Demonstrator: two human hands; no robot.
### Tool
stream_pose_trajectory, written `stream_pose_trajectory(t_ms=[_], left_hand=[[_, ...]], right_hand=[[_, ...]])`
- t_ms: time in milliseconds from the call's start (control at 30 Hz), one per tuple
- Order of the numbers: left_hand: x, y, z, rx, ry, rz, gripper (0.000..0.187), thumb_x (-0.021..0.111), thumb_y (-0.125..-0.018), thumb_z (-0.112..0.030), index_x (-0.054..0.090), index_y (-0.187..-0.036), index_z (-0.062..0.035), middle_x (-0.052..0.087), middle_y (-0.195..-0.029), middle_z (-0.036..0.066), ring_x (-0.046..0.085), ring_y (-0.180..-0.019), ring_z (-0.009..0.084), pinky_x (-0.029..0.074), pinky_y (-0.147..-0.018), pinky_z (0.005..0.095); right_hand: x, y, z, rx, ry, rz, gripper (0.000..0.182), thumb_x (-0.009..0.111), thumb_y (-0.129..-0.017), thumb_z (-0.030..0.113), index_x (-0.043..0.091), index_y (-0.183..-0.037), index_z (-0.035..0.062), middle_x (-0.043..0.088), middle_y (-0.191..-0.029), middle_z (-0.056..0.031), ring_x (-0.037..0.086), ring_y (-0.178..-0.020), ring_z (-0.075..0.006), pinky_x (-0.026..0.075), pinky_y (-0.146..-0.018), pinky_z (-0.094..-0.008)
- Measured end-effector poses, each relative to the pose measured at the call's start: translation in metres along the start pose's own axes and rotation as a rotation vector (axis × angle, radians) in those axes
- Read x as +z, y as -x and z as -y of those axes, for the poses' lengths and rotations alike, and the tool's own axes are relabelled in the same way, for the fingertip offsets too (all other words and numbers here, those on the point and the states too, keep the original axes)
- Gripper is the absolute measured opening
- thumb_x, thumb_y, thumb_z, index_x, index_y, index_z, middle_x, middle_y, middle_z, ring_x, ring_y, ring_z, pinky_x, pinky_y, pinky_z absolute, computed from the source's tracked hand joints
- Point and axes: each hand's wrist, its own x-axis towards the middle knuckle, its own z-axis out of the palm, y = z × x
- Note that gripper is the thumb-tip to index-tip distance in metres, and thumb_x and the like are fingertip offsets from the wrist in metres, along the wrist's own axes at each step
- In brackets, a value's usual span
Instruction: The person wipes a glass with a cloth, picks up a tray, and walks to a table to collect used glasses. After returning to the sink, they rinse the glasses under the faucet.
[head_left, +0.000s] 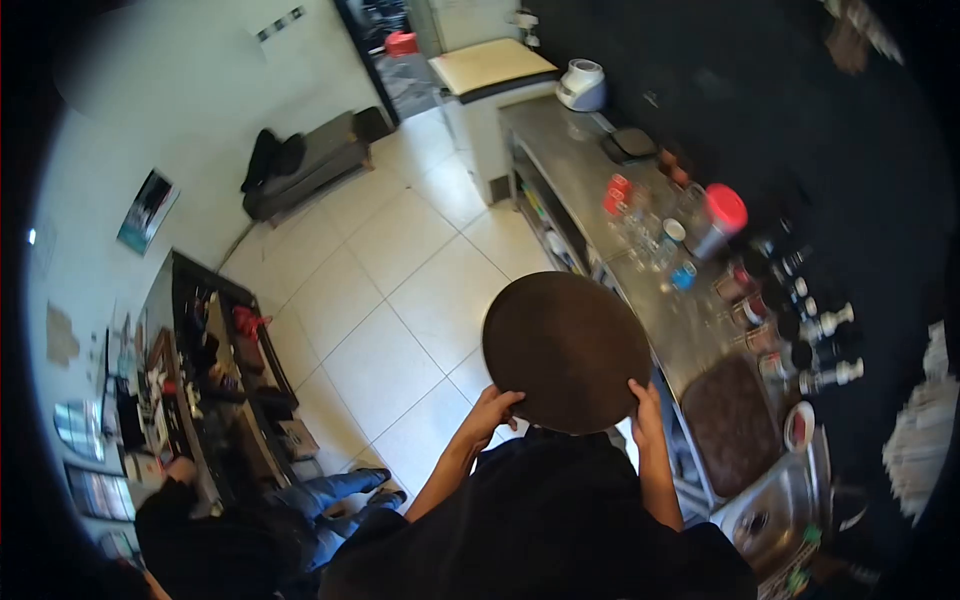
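Note:
A round dark brown serving tray (567, 345) is held out in front of my body, its flat face turned up toward me. My left hand (492, 410) grips its near left edge, thumb lying over the rim. On the near right edge, my right hand (645, 402) holds it the same way, with the thumb on top. The other fingers of both hands are mostly hidden beneath or behind the tray. Nothing rests on the tray's surface.
To the right runs a steel counter (650, 285) with bottles, a red-lidded container (725, 208), a brown rectangular tray (733, 425) and a sink (765, 520). A co-worker in jeans (325, 500) stands at the left beside dark shelves (225, 350). A grey bench (315, 170) is farther back.

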Motion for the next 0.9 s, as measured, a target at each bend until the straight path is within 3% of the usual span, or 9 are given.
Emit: stream_pose_trajectory(t_ms=[33, 133, 267, 300, 433, 500, 600, 733, 900], left_hand=[[-0.013, 0.003, -0.009, 0.046, 0.082, -0.036, 0.029, 0.057, -0.087, -0.019, 0.053, -0.106, 0.0023, 0.063, -0.086, 0.012, 0.062, -0.066, 0.0186, 0.048, -0.049, 0.0264], [-0.058, -0.003, -0.021, 0.136, 0.188, -0.122, 0.028, 0.055, -0.087, -0.018, 0.053, -0.106, 0.0025, 0.065, -0.087, 0.014, 0.066, -0.068, 0.0214, 0.049, -0.049, 0.0258], [-0.093, -0.014, -0.038, 0.17, 0.301, -0.342, 0.033, 0.056, -0.087, -0.015, 0.048, -0.112, 0.005, 0.065, -0.092, 0.017, 0.068, -0.071, 0.0254, 0.05, -0.05, 0.0256], [-0.107, -0.019, -0.041, 0.161, 0.338, -0.354, 0.039, 0.056, -0.086, -0.013, 0.042, -0.118, 0.0067, 0.062, -0.101, 0.02, 0.068, -0.073, 0.0268, 0.051, -0.051, 0.0259], [-0.158, -0.045, -0.077, 0.168, 0.457, -0.479, 0.036, 0.058, -0.086, -0.016, 0.046, -0.115, 0.0026, 0.065, -0.094, 0.016, 0.068, -0.074, 0.0256, 0.05, -0.051, 0.0254], [-0.186, -0.054, -0.103, 0.152, 0.564, -0.59, 0.036, 0.058, -0.086, -0.017, 0.047, -0.115, 0.0014, 0.066, -0.094, 0.014, 0.068, -0.074, 0.025, 0.049, -0.05, 0.025], [-0.236, -0.065, -0.128, 0.214, 0.584, -0.707, 0.037, 0.059, -0.086, -0.018, 0.047, -0.115, 0.0007, 0.065, -0.099, 0.014, 0.068, -0.076, 0.0247, 0.047, -0.049, 0.0247], [-0.276, -0.053, -0.176, 0.375, 0.714, -0.857, 0.034, 0.053, -0.088, -0.019, 0.049, -0.115, 0.002, 0.067, -0.093, 0.015, 0.069, -0.073, 0.0253, 0.041, -0.042, 0.0232], [-0.358, -0.049, -0.184, 0.366, 0.778, -0.895, 0.035, 0.044, -0.092, -0.024, 0.052, -0.11, 0.0058, 0.068, -0.089, 0.02, 0.069, -0.07, 0.0235, 0.041, -0.044, 0.023]], right_hand=[[0.022, -0.014, 0.003, 0.16, -0.102, 0.111, 0.039, 0.056, -0.089, 0.014, 0.049, -0.126, 0.0042, 0.06, -0.116, -0.0086, 0.058, -0.104, -0.0193, 0.048, -0.087, -0.0334], [0.076, -0.059, -0.004, 0.361, -0.143, 0.43, 0.028, 0.053, -0.09, 0.015, 0.052, -0.116, 0.0066, 0.064, -0.103, -0.0062, 0.064, -0.087, -0.0165, 0.053, -0.075, -0.0363], [0.148, -0.108, -0.025, 0.606, 0.079, 0.609, 0.023, 0.051, -0.093, 0.02, 0.053, -0.11, 0.0057, 0.065, -0.092, -0.0084, 0.066, -0.08, -0.0207, 0.054, -0.072, -0.0394], [0.171, -0.12, -0.032, 0.653, 0.138, 0.593, 0.024, 0.052, -0.093, 0.021, 0.054, -0.108, 0.0041, 0.065, -0.091, -0.0095, 0.066, -0.081, -0.0221, 0.054, -0.073, -0.0401], [0.258, -0.197, -0.065, 0.664, 0.315, 0.651, 0.021, 0.052, -0.091, 0.019, 0.055, -0.105, 0.0025, 0.065, -0.089, -0.0096, 0.066, -0.078, -0.0206, 0.055, -0.071, -0.0358], [0.303, -0.235, -0.084, 0.672, 0.459, 0.814, 0.025, 0.054, -0.09, 0.021, 0.056, -0.106, 0.0015, 0.065, -0.087, -0.0087, 0.065, -0.077, -0.0188, 0.054, -0.071, -0.0319], [0.418, -0.25, -0.068, 0.645, 0.61, 0.896, 0.018, 0.053, -0.09, 0.02, 0.058, -0.091, 0.0032, 0.064, -0.077, -0.0063, 0.062, -0.07, -0.0154, 0.052, -0.069, -0.0274], [0.541, -0.283, -0.087, 0.584, 0.782, 1.177, 0.015, 0.056, -0.089, 0.018, 0.057, -0.089, 0.003, 0.059, -0.073, -0.0044, 0.058, -0.068, -0.0127, 0.046, -0.066, -0.0267], [0.669, -0.296, -0.152, 0.514, 0.942, 1.384, 0.019, 0.055, -0.089, 0.022, 0.058, -0.083, 0.0043, 0.062, -0.073, -0.006, 0.058, -0.068, -0.0126, 0.046, -0.065, -0.0269]])
